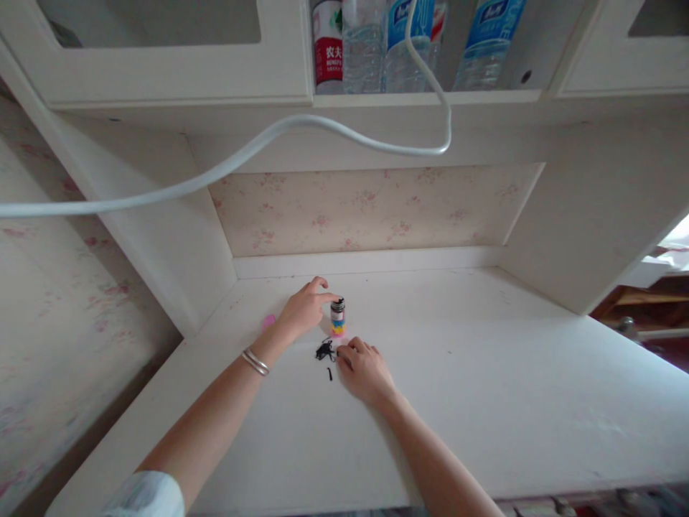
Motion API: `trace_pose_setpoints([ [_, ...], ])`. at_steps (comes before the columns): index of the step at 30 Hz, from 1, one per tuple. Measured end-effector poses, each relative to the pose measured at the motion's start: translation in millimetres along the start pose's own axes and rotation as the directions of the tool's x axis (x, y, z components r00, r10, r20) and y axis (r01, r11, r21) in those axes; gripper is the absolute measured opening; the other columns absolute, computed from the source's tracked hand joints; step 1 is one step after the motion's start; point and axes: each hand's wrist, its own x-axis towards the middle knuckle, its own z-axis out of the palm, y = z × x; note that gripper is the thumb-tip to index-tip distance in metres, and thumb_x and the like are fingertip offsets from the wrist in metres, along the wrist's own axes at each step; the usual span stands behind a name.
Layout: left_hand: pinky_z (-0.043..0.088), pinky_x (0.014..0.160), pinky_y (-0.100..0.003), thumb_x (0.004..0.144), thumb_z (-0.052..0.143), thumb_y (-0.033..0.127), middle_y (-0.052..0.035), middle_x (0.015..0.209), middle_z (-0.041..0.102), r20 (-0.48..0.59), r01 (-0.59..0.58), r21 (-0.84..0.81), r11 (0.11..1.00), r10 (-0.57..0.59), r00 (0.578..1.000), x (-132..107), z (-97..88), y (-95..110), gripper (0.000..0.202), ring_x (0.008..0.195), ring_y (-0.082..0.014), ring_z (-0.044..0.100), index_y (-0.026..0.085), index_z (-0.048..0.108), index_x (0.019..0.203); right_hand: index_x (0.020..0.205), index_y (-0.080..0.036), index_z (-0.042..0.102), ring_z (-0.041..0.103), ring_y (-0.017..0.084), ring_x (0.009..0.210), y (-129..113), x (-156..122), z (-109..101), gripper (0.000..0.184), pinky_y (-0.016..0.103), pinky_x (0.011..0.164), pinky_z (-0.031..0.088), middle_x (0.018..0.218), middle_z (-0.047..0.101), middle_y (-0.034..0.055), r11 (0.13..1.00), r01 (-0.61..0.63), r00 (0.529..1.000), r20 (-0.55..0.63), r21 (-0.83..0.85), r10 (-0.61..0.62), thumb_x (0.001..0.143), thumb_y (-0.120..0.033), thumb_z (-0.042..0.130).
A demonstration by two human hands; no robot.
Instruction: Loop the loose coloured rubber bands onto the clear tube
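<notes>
A small clear jar (338,320) stands upright on the white desktop, with yellow, blue and pink layers inside and something black at its mouth. My left hand (304,310) is beside and above it; one finger reaches onto the rim and the others are spread apart. In front of the jar lies a tangled heap of thin black bands (324,350), with one short black piece (330,374) apart from it. My right hand (367,370) rests on the desktop at the heap's right edge, thumb and fingertips drawn together; whatever they pinch is too small to make out.
A pink translucent lid-like piece (268,322) lies behind my left wrist. A white cable (258,143) hangs across the view in front of the cabinet. Plastic bottles (363,50) and a red-and-white can (328,50) stand on the shelf above. Side panels (592,208) flank the desktop (484,402).
</notes>
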Motion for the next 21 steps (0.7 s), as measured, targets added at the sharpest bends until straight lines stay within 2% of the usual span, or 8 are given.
trace_pose_setpoints([
  [5, 0.042, 0.088, -0.024, 0.076, 0.04, 0.001, 0.0001, 0.123, 0.045, 0.041, -0.029, 0.006, 1.0, 0.029, 0.999, 2, -1.5, -4, 0.05, 0.102, -0.0145, 0.05, 0.032, 0.067, 0.104, 0.101, -0.028, 0.061, 0.052, 0.016, 0.09, 1, 0, 1, 0.027, 0.028, 0.079, 0.031, 0.099, 0.056, 0.0025, 1.0, 0.004, 1.0, -0.009, -0.009, -0.004, 0.092, -0.033, 0.036],
  [12, 0.042, 0.085, -0.023, 0.077, 0.039, 0.0, 0.0015, 0.121, 0.047, 0.067, -0.019, -0.006, 1.0, 0.02, 0.998, 3, 2.9, -4, 0.048, 0.101, -0.0143, 0.051, 0.032, 0.068, 0.099, 0.11, -0.03, 0.058, 0.052, 0.017, 0.092, -2, 1, 0, 0.028, 0.03, 0.078, 0.032, 0.102, 0.055, 0.0036, 0.999, -0.013, 1.0, 0.0, -0.051, 0.013, 0.09, -0.034, 0.039],
  [21, 0.042, 0.084, -0.025, 0.074, 0.041, -0.001, -0.0008, 0.119, 0.047, 0.13, -0.063, 0.019, 0.998, 0.06, 0.99, 11, -2.6, -4, 0.049, 0.1, -0.0155, 0.051, 0.031, 0.069, 0.098, 0.093, -0.025, 0.063, 0.054, 0.015, 0.089, 0, 0, 1, 0.024, 0.028, 0.078, 0.032, 0.098, 0.057, 0.0023, 1.0, -0.005, 0.999, -0.034, 0.014, 0.006, 0.09, -0.031, 0.04],
])
